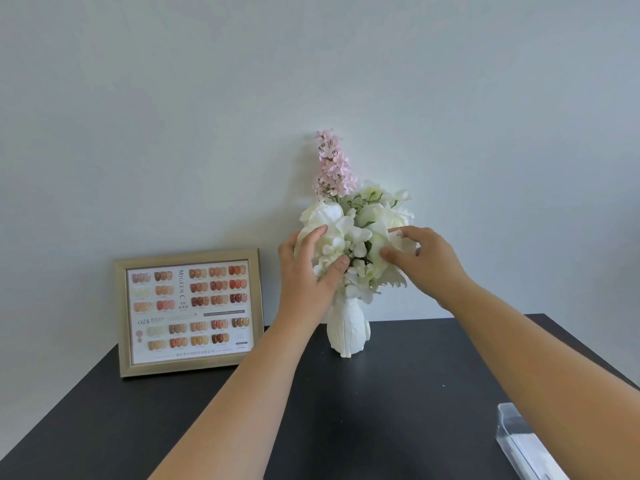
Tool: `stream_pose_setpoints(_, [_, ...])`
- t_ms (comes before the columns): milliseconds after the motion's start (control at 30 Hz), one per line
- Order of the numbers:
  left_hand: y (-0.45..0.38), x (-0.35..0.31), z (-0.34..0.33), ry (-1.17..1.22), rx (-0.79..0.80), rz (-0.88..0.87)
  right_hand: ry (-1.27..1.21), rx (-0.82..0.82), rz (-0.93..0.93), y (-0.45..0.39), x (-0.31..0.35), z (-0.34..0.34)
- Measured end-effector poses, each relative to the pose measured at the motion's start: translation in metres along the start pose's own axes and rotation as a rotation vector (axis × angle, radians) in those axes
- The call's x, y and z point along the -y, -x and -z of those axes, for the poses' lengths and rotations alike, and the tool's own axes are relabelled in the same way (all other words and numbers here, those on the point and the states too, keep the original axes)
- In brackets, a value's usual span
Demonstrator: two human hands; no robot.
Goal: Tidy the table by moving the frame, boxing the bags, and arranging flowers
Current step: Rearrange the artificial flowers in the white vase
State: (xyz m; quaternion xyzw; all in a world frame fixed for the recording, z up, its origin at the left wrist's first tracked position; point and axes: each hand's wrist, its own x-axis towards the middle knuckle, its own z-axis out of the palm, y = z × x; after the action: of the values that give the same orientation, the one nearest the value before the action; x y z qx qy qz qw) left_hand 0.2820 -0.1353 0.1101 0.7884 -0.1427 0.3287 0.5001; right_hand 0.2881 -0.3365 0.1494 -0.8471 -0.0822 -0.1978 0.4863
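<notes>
A white vase (347, 332) stands at the back of the black table (398, 393), against the wall. It holds white flowers (349, 237) and a tall pink flower spike (334, 166). My left hand (308, 268) cups the left side of the white blooms, thumb and fingers pressed into the petals. From the right, my right hand (424, 258) touches the blooms, its fingers pinching a white petal. A gold picture frame (189, 313) with a nail-colour chart leans upright against the wall, left of the vase.
A clear plastic box (530, 445) with something white inside lies at the table's front right corner, partly cut off by the picture edge. The pale wall rises directly behind the table.
</notes>
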Motion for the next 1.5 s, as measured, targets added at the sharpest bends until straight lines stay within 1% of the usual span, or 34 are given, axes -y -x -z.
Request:
stream_pose_setpoints(100, [-0.005,-0.003,0.0,-0.056,0.002,-0.008,0.006,-0.06,0.021,-0.013,0.014,0.0])
stream_pose_setpoints(233, [-0.003,-0.007,0.001,-0.11,0.06,-0.02,0.01,-0.128,0.066,-0.037,0.04,0.003])
stream_pose_setpoints(300, [-0.001,-0.006,0.001,-0.114,0.088,-0.02,-0.007,-0.155,0.053,-0.048,0.05,0.003])
stream_pose_setpoints(367, [-0.001,-0.007,-0.001,-0.106,0.109,-0.017,0.002,-0.11,0.038,-0.053,0.056,-0.004])
stream_pose_setpoints(467, [-0.003,-0.01,-0.005,-0.131,0.106,-0.036,0.065,0.023,0.036,-0.052,0.057,-0.018])
stream_pose_setpoints(533, [-0.004,-0.012,-0.007,-0.153,0.12,-0.046,0.088,0.034,0.052,-0.053,0.059,-0.018])
stream_pose_setpoints(633, [-0.003,-0.011,-0.006,-0.175,0.15,-0.042,0.038,-0.024,0.065,-0.059,0.058,-0.012])
stream_pose_setpoints(667, [-0.002,-0.011,-0.006,-0.184,0.164,-0.035,0.034,-0.016,0.071,-0.059,0.056,-0.011])
stream_pose_setpoints(800, [0.005,-0.015,-0.004,-0.217,0.263,0.024,0.047,0.101,0.078,-0.054,0.057,-0.007])
stream_pose_setpoints(833, [0.007,-0.016,-0.003,-0.218,0.269,0.031,0.013,0.087,0.068,-0.053,0.058,-0.001])
stream_pose_setpoints(867, [0.009,-0.016,-0.002,-0.208,0.255,0.033,-0.049,0.036,0.04,-0.053,0.057,0.008])
stream_pose_setpoints(967, [0.017,-0.016,0.003,-0.142,0.134,0.023,-0.286,-0.196,-0.06,-0.053,0.042,0.035])
stream_pose_setpoints(1000, [0.021,-0.015,0.005,-0.129,0.093,0.004,-0.302,-0.238,-0.064,-0.05,0.036,0.039])
stream_pose_setpoints(1067, [0.027,-0.007,0.008,-0.127,0.025,-0.039,-0.273,-0.275,0.015,-0.037,0.026,0.034])
stream_pose_setpoints(1100, [0.028,-0.003,0.01,-0.125,0.002,-0.046,-0.254,-0.263,0.092,-0.027,0.022,0.029])
stream_pose_setpoints(1167, [0.027,0.002,0.012,-0.096,-0.009,-0.032,-0.19,-0.155,0.228,-0.006,0.018,0.016])
stream_pose_setpoints(1267, [0.02,0.0,0.011,-0.039,0.032,-0.021,0.016,0.001,0.321,0.01,0.012,-0.004])
stream_pose_setpoints(1333, [0.017,-0.002,0.009,-0.065,0.04,-0.034,0.062,0.021,0.278,0.014,0.01,-0.014])
stream_pose_setpoints(1433, [0.01,0.0,0.01,-0.119,0.037,-0.03,-0.059,0.031,0.153,0.01,0.009,-0.017])
stream_pose_setpoints(1500, [0.006,0.0,0.015,-0.14,0.032,-0.001,-0.098,0.012,0.111,0.006,0.009,-0.011])
